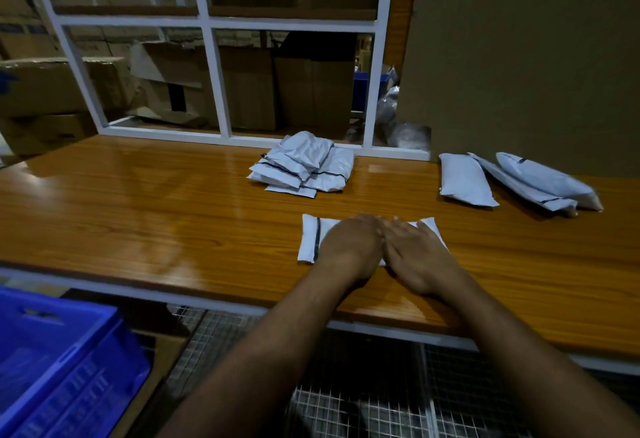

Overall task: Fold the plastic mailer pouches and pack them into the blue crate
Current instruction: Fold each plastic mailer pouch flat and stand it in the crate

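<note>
A white plastic mailer pouch (310, 238) with a dark strip lies flat near the front of the wooden table (156, 212). My left hand (349, 243) and my right hand (415, 250) lie side by side on it, fingers straight, pressing it down. A heap of folded white pouches (303, 163) sits behind it. Three more pouches (519, 183) lie at the right. The blue crate (59, 365) stands below the table at the lower left.
A white frame (214, 77) runs along the table's back edge, with cardboard boxes behind it. A large cardboard sheet (526, 56) stands at the back right. Wire mesh (346, 385) lies under the table's front edge.
</note>
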A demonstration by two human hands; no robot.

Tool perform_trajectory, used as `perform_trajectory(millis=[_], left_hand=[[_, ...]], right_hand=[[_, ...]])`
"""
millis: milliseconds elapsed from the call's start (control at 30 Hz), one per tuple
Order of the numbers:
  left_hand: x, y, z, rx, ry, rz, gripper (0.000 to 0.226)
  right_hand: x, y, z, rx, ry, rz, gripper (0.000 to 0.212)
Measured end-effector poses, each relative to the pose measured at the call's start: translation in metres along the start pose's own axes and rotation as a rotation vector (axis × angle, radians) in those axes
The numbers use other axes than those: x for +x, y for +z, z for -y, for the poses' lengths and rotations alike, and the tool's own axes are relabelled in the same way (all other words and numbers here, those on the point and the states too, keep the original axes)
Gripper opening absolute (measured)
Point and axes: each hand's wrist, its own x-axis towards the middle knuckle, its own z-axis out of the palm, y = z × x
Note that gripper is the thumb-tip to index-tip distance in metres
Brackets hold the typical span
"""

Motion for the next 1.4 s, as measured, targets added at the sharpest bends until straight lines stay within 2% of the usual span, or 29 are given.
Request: perform_trajectory(millis=[100,167,333,500,733,833,933,1133,1200,1267,1333,1400], left_hand=[[-0.002,0.010,0.005,-0.127,-0.027,-0.032,0.051],[0.001,0.015,0.011,-0.109,-0.042,0.017,0.055],[0.011,0.024,0.016,-0.011,-0.061,0.055,0.058],[0.011,0.025,0.022,0.040,-0.154,0.085,0.059],[0.003,0.013,0.036,-0.016,-0.064,0.137,0.058],[0.002,0.011,0.042,-0.043,-0.047,0.110,0.058],[0.000,0.013,0.048,-0.032,-0.037,0.085,0.057],[0.003,0.013,0.049,0.007,-0.033,0.109,0.057],[0.007,0.013,0.045,0.093,-0.050,0.111,0.058],[0.011,0.012,0.038,0.175,-0.038,0.048,0.057],[0.012,0.012,0.032,0.034,0.012,-0.016,0.053],[0.007,0.014,0.032,-0.138,0.074,0.025,0.052]], right_hand=[[0.002,-0.001,-0.007,0.054,0.017,0.030,0.051],[0.003,-0.002,-0.011,0.091,0.034,0.044,0.051],[-0.004,0.007,-0.008,0.040,0.087,-0.073,0.054],[-0.007,0.004,-0.011,0.062,0.131,-0.057,0.057],[-0.021,-0.012,-0.006,0.085,0.140,-0.011,0.056],[-0.013,-0.015,-0.004,0.106,0.045,-0.086,0.052],[-0.008,-0.010,-0.002,0.150,-0.023,-0.071,0.049],[-0.008,0.002,0.007,0.021,0.068,-0.019,0.058],[-0.004,0.001,0.010,-0.051,0.091,0.032,0.060],[-0.002,0.000,0.010,-0.059,0.096,0.052,0.060],[-0.003,0.002,0.006,-0.016,0.073,0.035,0.060],[-0.006,0.003,-0.001,0.044,0.034,0.028,0.060]])
